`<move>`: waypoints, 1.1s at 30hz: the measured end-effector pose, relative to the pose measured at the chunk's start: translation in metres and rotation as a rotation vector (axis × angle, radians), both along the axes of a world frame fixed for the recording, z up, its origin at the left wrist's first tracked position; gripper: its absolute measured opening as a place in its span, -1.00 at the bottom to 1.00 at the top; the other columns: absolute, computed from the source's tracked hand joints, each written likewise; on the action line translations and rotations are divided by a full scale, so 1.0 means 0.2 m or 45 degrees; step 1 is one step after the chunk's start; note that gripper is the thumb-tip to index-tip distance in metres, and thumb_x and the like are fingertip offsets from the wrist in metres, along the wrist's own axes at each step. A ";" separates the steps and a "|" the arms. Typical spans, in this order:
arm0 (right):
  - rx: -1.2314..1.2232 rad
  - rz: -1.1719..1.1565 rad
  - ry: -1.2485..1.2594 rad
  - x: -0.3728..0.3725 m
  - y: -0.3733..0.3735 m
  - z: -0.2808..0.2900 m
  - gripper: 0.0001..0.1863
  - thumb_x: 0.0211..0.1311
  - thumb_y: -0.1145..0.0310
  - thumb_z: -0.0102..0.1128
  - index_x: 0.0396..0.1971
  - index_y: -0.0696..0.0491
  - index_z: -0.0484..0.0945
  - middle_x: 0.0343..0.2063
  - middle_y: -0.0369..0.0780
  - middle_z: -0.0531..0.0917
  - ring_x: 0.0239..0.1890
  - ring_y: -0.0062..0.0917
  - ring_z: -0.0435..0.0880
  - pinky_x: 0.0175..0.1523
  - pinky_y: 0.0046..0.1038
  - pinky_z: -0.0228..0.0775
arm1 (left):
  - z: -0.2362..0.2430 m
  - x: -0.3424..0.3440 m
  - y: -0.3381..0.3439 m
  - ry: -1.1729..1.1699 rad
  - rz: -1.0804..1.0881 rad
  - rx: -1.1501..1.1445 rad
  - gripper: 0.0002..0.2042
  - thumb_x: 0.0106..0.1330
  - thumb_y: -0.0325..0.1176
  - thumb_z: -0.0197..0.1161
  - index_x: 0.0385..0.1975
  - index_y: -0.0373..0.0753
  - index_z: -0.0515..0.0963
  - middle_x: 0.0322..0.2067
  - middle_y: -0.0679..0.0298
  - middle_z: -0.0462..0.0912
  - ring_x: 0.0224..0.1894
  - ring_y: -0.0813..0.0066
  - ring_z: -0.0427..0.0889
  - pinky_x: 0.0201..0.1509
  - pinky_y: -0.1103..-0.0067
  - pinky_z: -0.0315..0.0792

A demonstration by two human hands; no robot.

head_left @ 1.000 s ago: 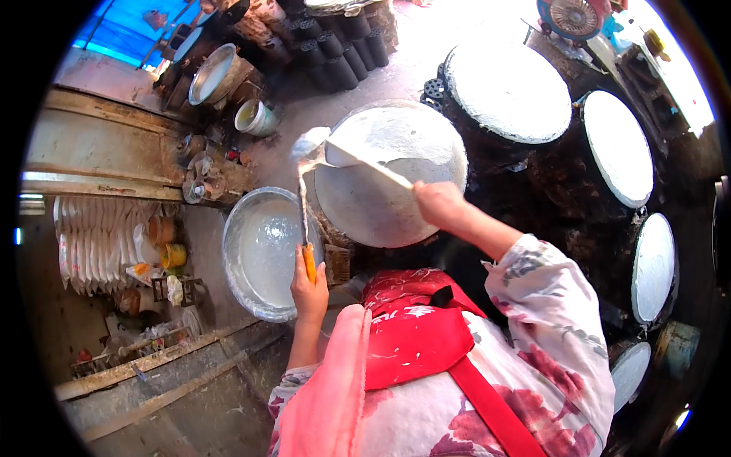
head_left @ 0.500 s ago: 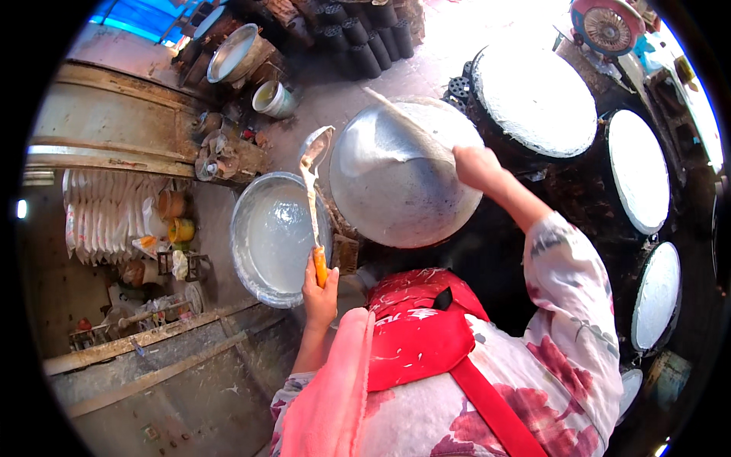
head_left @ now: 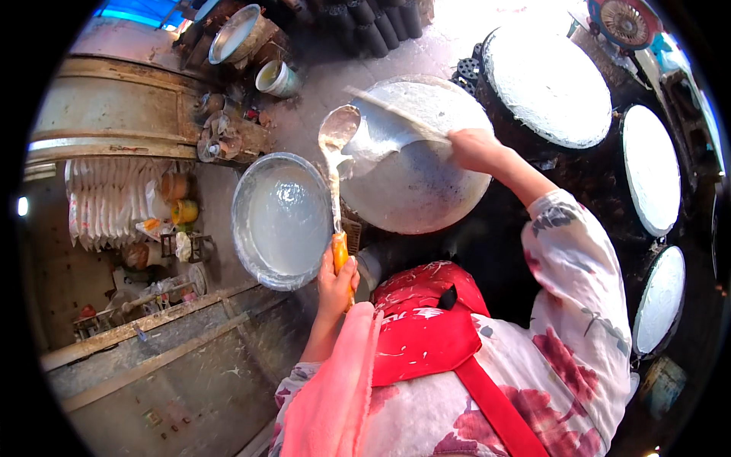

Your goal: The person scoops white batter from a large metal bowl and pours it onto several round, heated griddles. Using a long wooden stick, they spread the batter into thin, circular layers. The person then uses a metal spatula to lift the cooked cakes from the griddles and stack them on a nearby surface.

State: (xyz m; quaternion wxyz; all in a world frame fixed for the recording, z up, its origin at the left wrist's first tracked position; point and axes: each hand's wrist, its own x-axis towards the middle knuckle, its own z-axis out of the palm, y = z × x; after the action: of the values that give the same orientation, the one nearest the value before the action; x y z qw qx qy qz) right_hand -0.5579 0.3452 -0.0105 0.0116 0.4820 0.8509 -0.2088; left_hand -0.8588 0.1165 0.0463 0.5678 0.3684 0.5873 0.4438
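Note:
My left hand point(head_left: 335, 282) is closed around the orange handle of a ladle point(head_left: 337, 133), which points away from me. Whitish batter coats the ladle's bowl and shank. Its bowl overlaps the left rim of a large round pan point(head_left: 426, 190); I cannot tell whether they touch. My right hand point(head_left: 478, 150) grips the near end of a long pale stick point(head_left: 400, 114) that slants over the pan toward its far left. A thin white batter layer point(head_left: 381, 145) covers part of the pan below the stick; the grey surface shows elsewhere. Left of the pan is a metal basin point(head_left: 242, 221) of white liquid batter.
Several round griddles covered in white, such as a large one point(head_left: 548, 87), curve along the right side. Black cylindrical briquettes point(head_left: 373, 34) are stacked at the far side. A small bucket point(head_left: 277, 79) and a fan point(head_left: 624, 21) stand farther out. A worktop point(head_left: 175, 381) lies at lower left.
The ladle has swung right, from beside the basin to the pan's left rim, its bowl now turned more into view. My right hand and the stick have shifted slightly left across the pan.

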 end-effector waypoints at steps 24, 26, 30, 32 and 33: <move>-0.588 -0.999 1.002 -0.49 -1.48 -0.05 -0.67 0.34 0.12 -0.09 -0.23 0.08 0.47 -0.68 -0.29 0.45 -0.68 -0.59 0.41 -0.57 -0.47 0.26 | -0.18 -0.39 -0.33 -0.408 -0.279 -0.038 -0.56 0.41 -0.32 -0.05 0.26 -0.11 0.10 -0.50 0.32 0.37 -0.65 0.72 0.29 -0.57 0.80 0.27; -0.886 -1.071 1.179 -0.79 -1.39 -0.07 -0.69 0.35 0.13 -0.12 -0.35 0.09 0.44 -0.72 -0.33 0.41 -0.74 -0.61 0.35 -0.64 -0.49 0.19 | -0.14 -0.44 -0.29 -0.381 -0.306 0.019 -0.58 0.42 -0.31 -0.07 0.25 -0.10 0.11 -0.51 0.32 0.37 -0.65 0.71 0.29 -0.57 0.80 0.26; -0.815 -1.339 1.294 -0.89 -1.48 -0.16 -0.70 0.36 0.17 -0.15 -0.39 0.08 0.42 -0.76 -0.33 0.37 -0.76 -0.65 0.33 -0.65 -0.50 0.17 | 0.00 -0.50 -0.22 -0.493 -0.343 0.092 -0.60 0.43 -0.21 -0.10 0.23 -0.09 0.12 -0.51 0.32 0.32 -0.67 0.68 0.28 -0.62 0.78 0.22; -0.674 -1.431 1.353 -0.77 -1.66 -0.23 -0.71 0.36 0.17 -0.15 -0.38 0.07 0.43 -0.76 -0.32 0.38 -0.76 -0.69 0.33 -0.64 -0.53 0.18 | 0.07 -0.54 -0.21 -0.698 -0.423 0.040 -0.59 0.43 -0.17 -0.09 0.23 -0.08 0.12 -0.52 0.34 0.31 -0.66 0.70 0.27 -0.59 0.76 0.27; -0.575 -1.444 1.315 -0.75 -1.75 -0.26 -0.72 0.36 0.18 -0.15 -0.38 0.07 0.43 -0.76 -0.31 0.39 -0.75 -0.68 0.35 -0.62 -0.52 0.19 | 0.08 -0.56 -0.19 -0.794 -0.457 0.026 -0.58 0.43 -0.17 -0.09 0.24 -0.08 0.12 -0.53 0.34 0.30 -0.66 0.70 0.26 -0.59 0.76 0.26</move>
State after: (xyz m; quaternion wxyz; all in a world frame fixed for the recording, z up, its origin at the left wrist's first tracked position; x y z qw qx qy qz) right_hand -0.7086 -0.0050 -0.0630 -0.3946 0.6695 0.3111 -0.5471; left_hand -0.9712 0.0775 0.0621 0.7849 0.3181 0.3074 0.4339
